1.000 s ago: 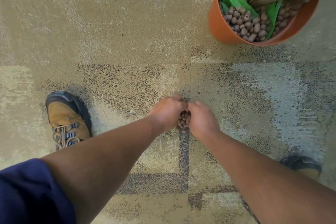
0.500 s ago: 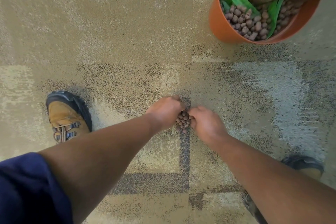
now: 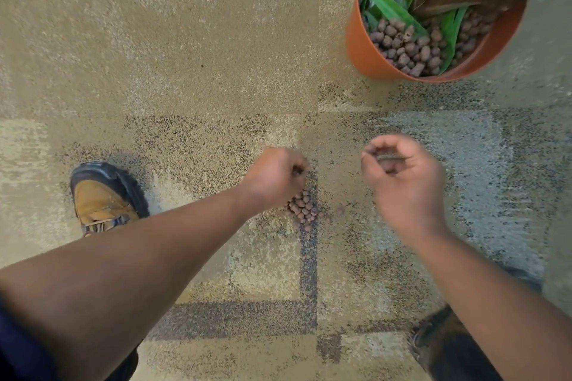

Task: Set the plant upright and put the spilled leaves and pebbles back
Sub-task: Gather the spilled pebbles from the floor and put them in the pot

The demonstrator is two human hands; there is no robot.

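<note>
The orange pot stands upright on the carpet at the top right, with green leaves and brown pebbles inside. A small heap of spilled pebbles lies on the carpet in the middle. My left hand is curled into a fist against the heap's upper left side; what it holds is hidden. My right hand is raised to the right of the heap, blurred, with its fingers cupped around something brownish that looks like pebbles.
My tan shoe stands on the carpet at the left. The toe of my other shoe shows at the lower right under my forearm. Patterned beige and grey carpet lies between the heap and the pot.
My hands were pressed together around the heap. The right hand has since lifted away to the right with curled fingers, uncovering the pebbles. The left hand stays at the heap.
</note>
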